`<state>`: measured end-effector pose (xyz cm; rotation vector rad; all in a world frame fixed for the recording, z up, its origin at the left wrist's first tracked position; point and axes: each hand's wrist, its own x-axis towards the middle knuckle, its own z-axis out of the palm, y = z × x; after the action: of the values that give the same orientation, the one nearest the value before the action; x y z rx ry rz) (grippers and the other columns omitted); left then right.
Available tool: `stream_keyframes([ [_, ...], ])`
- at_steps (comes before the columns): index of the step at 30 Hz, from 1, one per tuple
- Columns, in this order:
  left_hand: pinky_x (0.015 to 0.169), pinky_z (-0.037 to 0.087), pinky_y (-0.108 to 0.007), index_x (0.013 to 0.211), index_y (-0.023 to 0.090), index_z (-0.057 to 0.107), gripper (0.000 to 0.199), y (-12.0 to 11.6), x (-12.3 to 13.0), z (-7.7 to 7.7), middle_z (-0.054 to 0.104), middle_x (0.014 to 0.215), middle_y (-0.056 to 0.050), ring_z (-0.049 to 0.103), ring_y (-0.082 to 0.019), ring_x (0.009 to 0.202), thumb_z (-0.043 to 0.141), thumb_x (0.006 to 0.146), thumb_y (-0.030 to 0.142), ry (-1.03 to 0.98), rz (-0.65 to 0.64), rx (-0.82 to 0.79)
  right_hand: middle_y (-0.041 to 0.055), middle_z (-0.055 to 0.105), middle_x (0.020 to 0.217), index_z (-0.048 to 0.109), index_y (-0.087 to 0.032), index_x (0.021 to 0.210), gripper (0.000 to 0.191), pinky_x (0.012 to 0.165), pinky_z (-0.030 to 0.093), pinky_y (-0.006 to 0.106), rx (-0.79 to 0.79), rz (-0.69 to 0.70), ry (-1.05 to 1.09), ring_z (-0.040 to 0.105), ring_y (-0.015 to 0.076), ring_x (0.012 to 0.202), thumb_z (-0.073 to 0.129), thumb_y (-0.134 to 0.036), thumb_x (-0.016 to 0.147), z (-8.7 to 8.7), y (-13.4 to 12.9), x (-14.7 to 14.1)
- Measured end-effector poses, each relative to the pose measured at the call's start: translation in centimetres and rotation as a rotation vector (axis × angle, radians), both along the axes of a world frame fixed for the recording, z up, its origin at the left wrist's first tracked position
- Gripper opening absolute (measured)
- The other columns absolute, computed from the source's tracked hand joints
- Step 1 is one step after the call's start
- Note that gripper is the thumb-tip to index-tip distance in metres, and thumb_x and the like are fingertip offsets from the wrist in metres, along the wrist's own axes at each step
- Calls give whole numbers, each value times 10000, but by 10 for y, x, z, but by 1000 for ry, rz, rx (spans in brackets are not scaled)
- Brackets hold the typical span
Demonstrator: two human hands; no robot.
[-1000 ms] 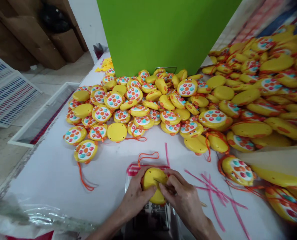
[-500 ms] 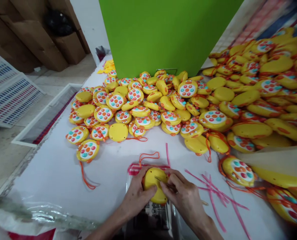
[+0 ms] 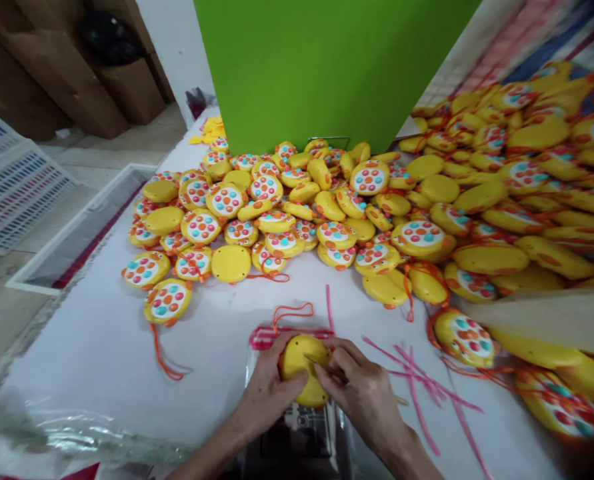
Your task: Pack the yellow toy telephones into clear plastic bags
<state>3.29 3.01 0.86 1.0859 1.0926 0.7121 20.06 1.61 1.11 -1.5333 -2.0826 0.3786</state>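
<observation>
My left hand [image 3: 271, 387] grips a round yellow plastic toy [image 3: 297, 360], its plain back with small dark holes facing up. The thumb lies across the toy's lower face. In my right hand [image 3: 361, 387], a thin pointed tool [image 3: 309, 359] is pinched, its tip at the toy's back; a pale end [image 3: 401, 401] shows behind the hand. Whether the tip touches the surface I cannot tell. Beneath the toy lies a clear-covered pad with a pink checked edge [image 3: 263, 337]. An orange cord loop [image 3: 293, 312] lies just beyond the toy.
Many yellow turtle-like toys with coloured dots [image 3: 227, 199] are heaped across the white table [image 3: 91, 373] and far to the right. Pink strips [image 3: 419, 380] lie right of my hands. A green panel [image 3: 327, 67] stands behind; a white plastic crate [image 3: 17, 180] is at left.
The view has shifted slightly, so the scene sits a little further left. Both hands keep nearly the same hold, with the tool tip still at the toy's back.
</observation>
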Motion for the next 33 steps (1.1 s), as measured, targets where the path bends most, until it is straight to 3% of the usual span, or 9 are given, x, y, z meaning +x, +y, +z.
stream_keyframes([
  [4,836,471,-300,1206,225,515,458,1,0,0,609,1139,-30,575,-201,972,560,751,196,27,-1,-11,24,634,763,502,-203,727,172,504,456,195,-56,-58,22,608,104,566,451,-257,882,-1,2,6],
  [7,837,475,-305,1205,215,515,445,2,0,-1,611,1133,-38,580,-207,971,558,762,218,42,-21,-11,31,662,801,551,-200,809,150,545,482,205,-81,-243,68,625,114,607,465,-296,885,-3,1,33],
  [10,804,492,-303,1219,212,501,451,1,-1,-4,616,1127,-42,592,-210,947,559,773,246,83,-30,-11,57,686,833,567,-200,728,265,560,490,237,-15,-508,12,637,143,620,491,-421,854,-1,-9,82],
  [14,845,488,-311,1243,216,483,481,-1,-2,-11,610,1151,-41,579,-227,1005,573,783,325,119,-28,5,68,675,668,614,-203,733,420,570,457,314,-38,-959,-147,633,222,612,469,-597,763,15,-39,163],
  [19,893,482,-333,1302,200,409,586,-3,-5,-18,578,1211,-60,567,-248,1069,577,782,414,144,-29,-53,94,663,611,609,-196,745,354,748,425,397,-190,-1455,-214,625,309,786,514,-536,717,34,-81,271],
  [22,905,478,-330,1284,200,438,576,-3,-5,-18,582,1214,-57,572,-249,1069,584,778,432,202,-30,-48,86,625,499,597,-186,625,272,712,430,394,-296,-1538,-151,621,316,745,579,-451,682,29,-97,319],
  [27,860,504,-321,1230,208,508,531,-2,-2,-12,647,1102,-31,614,-237,977,602,750,414,238,7,10,105,631,497,650,-146,564,310,561,444,368,-430,-1630,-31,602,264,527,602,-427,686,-5,-99,358],
  [30,857,506,-338,1260,192,469,577,-2,0,-11,630,1109,-47,605,-240,984,578,752,442,258,6,23,176,679,680,720,-90,769,385,642,455,392,-414,-1669,-111,633,325,752,595,-451,721,-21,-99,369],
  [33,851,504,-352,1278,176,433,608,-3,0,-13,611,1104,-63,597,-239,976,567,754,454,286,5,29,186,666,988,631,-93,1107,458,799,450,374,-319,-1695,-223,583,288,1020,491,-434,836,-26,-117,370],
])
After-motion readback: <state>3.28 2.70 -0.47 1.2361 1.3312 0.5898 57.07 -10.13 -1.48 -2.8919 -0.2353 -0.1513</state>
